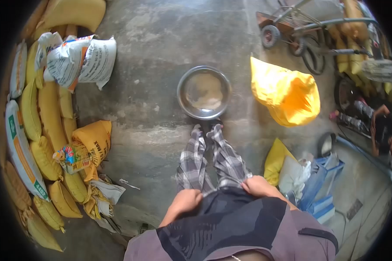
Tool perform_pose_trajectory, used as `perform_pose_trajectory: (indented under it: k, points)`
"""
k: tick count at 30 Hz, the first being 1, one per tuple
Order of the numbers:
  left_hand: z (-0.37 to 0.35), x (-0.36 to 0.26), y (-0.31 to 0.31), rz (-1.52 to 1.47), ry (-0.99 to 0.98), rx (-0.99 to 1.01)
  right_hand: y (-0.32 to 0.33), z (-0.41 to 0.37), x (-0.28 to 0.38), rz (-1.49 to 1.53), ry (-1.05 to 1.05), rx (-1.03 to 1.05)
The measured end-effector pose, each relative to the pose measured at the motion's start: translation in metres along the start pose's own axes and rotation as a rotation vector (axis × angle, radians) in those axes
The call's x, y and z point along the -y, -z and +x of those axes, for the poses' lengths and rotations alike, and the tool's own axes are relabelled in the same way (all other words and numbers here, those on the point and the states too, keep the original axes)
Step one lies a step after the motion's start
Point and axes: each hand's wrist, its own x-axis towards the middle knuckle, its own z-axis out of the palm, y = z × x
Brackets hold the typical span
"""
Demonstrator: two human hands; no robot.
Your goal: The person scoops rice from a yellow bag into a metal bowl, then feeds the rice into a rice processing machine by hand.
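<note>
My left hand point(187, 200) is closed at the waist, its fingers against the dark cloth over my plaid trousers. On the other side my right hand point(256, 185) is closed too, at the edge of the same dark cloth point(226, 201). Beyond my feet a round metal basin point(181, 104) stands on the floor, with some pale brown stuff point(207, 89) at its bottom. An open yellow sack point(270, 87) lies right of the basin, its mouth facing me.
Stacked yellow sacks point(50, 117) line the left side, with white printed sacks point(80, 61) on top. Carts with wheels point(271, 36) stand at the upper right. A blue plastic rack point(320, 182) is at the lower right. Another person point(383, 130) sits at the far right.
</note>
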Motion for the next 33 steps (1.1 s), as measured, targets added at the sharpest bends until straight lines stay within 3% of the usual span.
perform_pose_trajectory:
  k: [5, 7, 8, 9, 10, 11, 12, 13, 14, 15, 16, 17, 19, 21, 23, 26, 28, 30, 31, 32, 33]
  points:
    - [0.094, 0.045, 0.008, 0.123, -0.201, 0.514, 0.046, 0.143, -0.018, -0.047, 0.102, 0.582]
    - [0.163, 0.077, 0.045, 0.089, -0.313, 0.704, 0.079, 0.228, -0.049, 0.246, -0.040, 0.627]
    - [0.209, 0.095, 0.070, 0.062, -0.335, 0.700, 0.097, 0.277, -0.071, 0.125, 0.043, 0.467]
    - [0.263, 0.132, 0.080, -0.036, -0.468, 0.524, 0.110, 0.328, -0.098, 0.150, 0.082, 0.155]
    - [0.317, 0.149, 0.109, -0.052, -0.436, 0.269, 0.111, 0.392, -0.138, 0.349, 0.181, -0.129]
    - [0.386, 0.182, 0.113, -0.192, -0.506, -0.096, 0.111, 0.460, -0.175, 0.358, 0.247, -0.442]
    - [0.444, 0.190, 0.134, -0.333, -0.388, -0.402, 0.116, 0.517, -0.200, 0.341, 0.251, -0.605]
    - [0.512, 0.214, 0.142, -0.343, -0.419, -0.593, 0.115, 0.568, -0.224, 0.340, 0.259, -0.736]
    - [0.574, 0.233, 0.151, -0.261, -0.494, -0.711, 0.109, 0.620, -0.248, 0.246, 0.289, -0.894]
    - [0.634, 0.252, 0.156, 0.002, -0.654, -0.881, 0.103, 0.660, -0.267, 0.149, 0.319, -1.053]
    - [0.675, 0.262, 0.167, 0.201, -0.708, -0.797, 0.099, 0.692, -0.280, 0.128, 0.343, -1.173]
    - [0.705, 0.265, 0.170, 0.213, -0.718, -0.805, 0.097, 0.722, -0.288, 0.108, 0.371, -1.301]
    - [0.764, 0.254, 0.175, 0.499, -0.795, -0.984, 0.088, 0.773, -0.304, 0.388, 0.201, -1.493]
    - [0.819, 0.242, 0.172, 0.550, -0.805, -0.949, 0.078, 0.805, -0.300, 0.624, 0.184, -1.568]
    - [0.855, 0.221, 0.158, 0.035, -0.723, -1.374, 0.078, 0.825, -0.282, 1.025, 0.318, -1.630]
    - [0.896, 0.215, 0.129, -0.094, -0.752, -1.467, 0.079, 0.843, -0.286, 1.198, 0.421, -1.538]
    - [0.923, 0.217, 0.125, -0.470, -0.839, -1.341, 0.069, 0.848, -0.291, 1.132, 0.454, -1.586]
    - [0.926, 0.221, 0.125, -0.836, -1.001, -1.056, 0.065, 0.824, -0.288, 0.800, 0.303, -1.536]
    - [0.906, 0.210, 0.123, -1.051, -1.033, -0.872, 0.070, 0.810, -0.283, 0.543, 0.277, -1.666]
    - [0.902, 0.215, 0.127, -0.645, -0.937, -1.122, 0.083, 0.762, -0.274, 0.612, 0.028, -1.113]
    - [0.901, 0.228, 0.125, -0.394, -0.906, -1.217, 0.073, 0.757, -0.280, 0.485, 0.259, -1.367]
